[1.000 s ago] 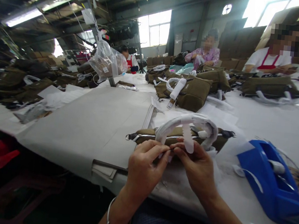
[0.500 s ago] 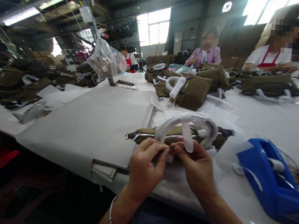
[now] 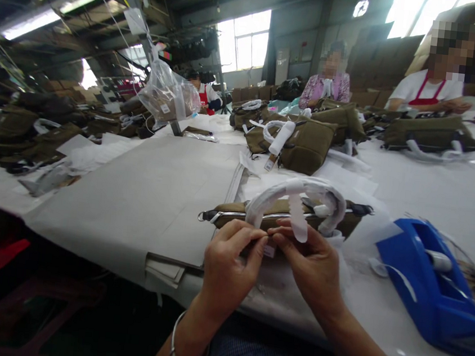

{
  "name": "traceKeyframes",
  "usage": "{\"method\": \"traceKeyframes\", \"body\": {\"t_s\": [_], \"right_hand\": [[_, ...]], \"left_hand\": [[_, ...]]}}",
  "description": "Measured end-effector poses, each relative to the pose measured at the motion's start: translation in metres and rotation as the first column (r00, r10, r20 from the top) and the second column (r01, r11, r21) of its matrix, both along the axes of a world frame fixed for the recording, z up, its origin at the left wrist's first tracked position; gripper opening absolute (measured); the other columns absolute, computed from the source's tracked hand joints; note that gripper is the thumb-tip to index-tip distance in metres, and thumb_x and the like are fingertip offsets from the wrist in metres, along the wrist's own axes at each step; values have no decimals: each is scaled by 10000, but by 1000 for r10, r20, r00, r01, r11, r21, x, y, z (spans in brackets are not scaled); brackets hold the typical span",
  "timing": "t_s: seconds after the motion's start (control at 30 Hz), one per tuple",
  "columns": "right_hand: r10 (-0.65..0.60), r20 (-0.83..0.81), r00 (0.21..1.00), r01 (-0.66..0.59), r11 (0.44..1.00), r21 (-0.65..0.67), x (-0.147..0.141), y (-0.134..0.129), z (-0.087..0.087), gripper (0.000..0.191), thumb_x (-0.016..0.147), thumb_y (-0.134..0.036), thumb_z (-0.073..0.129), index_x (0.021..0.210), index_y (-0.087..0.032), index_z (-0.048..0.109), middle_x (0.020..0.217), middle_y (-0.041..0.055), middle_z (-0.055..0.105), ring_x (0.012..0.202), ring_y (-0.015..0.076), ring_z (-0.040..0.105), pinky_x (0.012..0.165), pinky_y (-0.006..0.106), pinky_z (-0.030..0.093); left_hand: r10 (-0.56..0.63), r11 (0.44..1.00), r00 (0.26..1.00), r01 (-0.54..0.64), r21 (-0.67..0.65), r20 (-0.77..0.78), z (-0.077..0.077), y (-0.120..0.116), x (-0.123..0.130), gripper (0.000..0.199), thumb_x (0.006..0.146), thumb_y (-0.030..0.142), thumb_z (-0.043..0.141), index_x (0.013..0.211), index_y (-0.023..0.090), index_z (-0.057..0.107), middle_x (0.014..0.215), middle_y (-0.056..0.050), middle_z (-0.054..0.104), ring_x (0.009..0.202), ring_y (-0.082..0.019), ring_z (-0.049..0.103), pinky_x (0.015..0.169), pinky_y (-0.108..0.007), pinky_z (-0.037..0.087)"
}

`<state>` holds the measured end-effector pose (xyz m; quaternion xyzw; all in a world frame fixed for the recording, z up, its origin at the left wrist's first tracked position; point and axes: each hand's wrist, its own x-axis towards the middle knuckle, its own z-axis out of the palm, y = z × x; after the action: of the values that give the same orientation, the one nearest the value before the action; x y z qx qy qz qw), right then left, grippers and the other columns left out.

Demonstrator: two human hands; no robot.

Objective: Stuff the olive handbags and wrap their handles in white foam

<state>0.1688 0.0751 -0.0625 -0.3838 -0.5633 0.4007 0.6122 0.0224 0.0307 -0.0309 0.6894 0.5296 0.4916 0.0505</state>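
An olive-brown handbag (image 3: 279, 209) with a silver zip lies before me, its handles (image 3: 276, 190) wrapped in white film. At its near side my left hand (image 3: 233, 257) pinches thumb and forefinger together. Fingertip to fingertip with it, my right hand (image 3: 314, 259) is also closed in a pinch. What they grip between them is tiny and mostly hidden. Just below the fingertips a small tag (image 3: 269, 251) with a pale label shows. A white strip (image 3: 298, 218) hangs from the handles over the right fingers.
To the right stands a blue tape dispenser (image 3: 429, 289). Grey-white sheets (image 3: 185, 189) are stacked at the left. More wrapped handbags (image 3: 304, 142) lie farther back, and a heap of bags (image 3: 17, 126) is at far left. Co-workers (image 3: 435, 94) sit across the table.
Both hands stay at nearly the same spot, fingertips shifted very slightly left. The label under the fingers shows a little differently. Across the table, a person in a patterned top has lowered an arm.
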Motion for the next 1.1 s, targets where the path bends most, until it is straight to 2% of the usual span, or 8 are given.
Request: {"method": "traceKeyframes", "body": {"t_s": [0.13, 0.33, 0.7, 0.9, 1.1], "right_hand": [[5, 3, 1000, -5, 1000, 16, -1, -1, -4, 125, 805, -290, 812, 927, -272, 792, 929, -6, 794, 847, 185, 765, 789, 266, 643], [-42, 107, 993, 32, 995, 98, 1, -2, -6, 130, 833, -282, 796, 962, -271, 791, 969, 8, 795, 878, 211, 762, 812, 316, 644], [-44, 92, 995, 34, 994, 104, 2, -2, -6, 120, 837, -286, 799, 956, -273, 783, 954, -10, 794, 858, 187, 761, 814, 285, 636], [-51, 97, 994, 43, 996, 82, 2, -4, -6, 148, 827, -318, 811, 957, -253, 783, 965, 18, 793, 855, 214, 761, 806, 330, 646], [-42, 113, 993, 31, 995, 96, 1, -3, -9, 146, 843, -310, 798, 979, -260, 777, 953, 14, 793, 852, 213, 762, 800, 329, 646]], "left_hand": [[14, 1000, 999, -14, 0, -33, -1, -1, -1, 86, 936, 172, 650, 911, 205, 726, 862, -34, 679, 837, -191, 634, 767, -320, 497], [35, 998, 991, -28, 51, -132, 1, -1, -1, 92, 934, 147, 642, 900, 200, 709, 853, -31, 684, 829, -192, 631, 770, -328, 502], [24, 999, 990, -18, 48, -138, 3, -3, -2, 85, 929, 140, 653, 895, 196, 707, 850, -23, 685, 829, -191, 635, 768, -334, 500], [28, 998, 987, -19, 60, -158, 4, -3, -1, 86, 926, 132, 654, 901, 198, 702, 858, -20, 690, 827, -187, 632, 763, -333, 494], [25, 998, 982, -13, 68, -185, 5, -2, -1, 93, 938, 143, 644, 884, 195, 698, 833, -19, 682, 808, -184, 623, 761, -332, 491]]}}
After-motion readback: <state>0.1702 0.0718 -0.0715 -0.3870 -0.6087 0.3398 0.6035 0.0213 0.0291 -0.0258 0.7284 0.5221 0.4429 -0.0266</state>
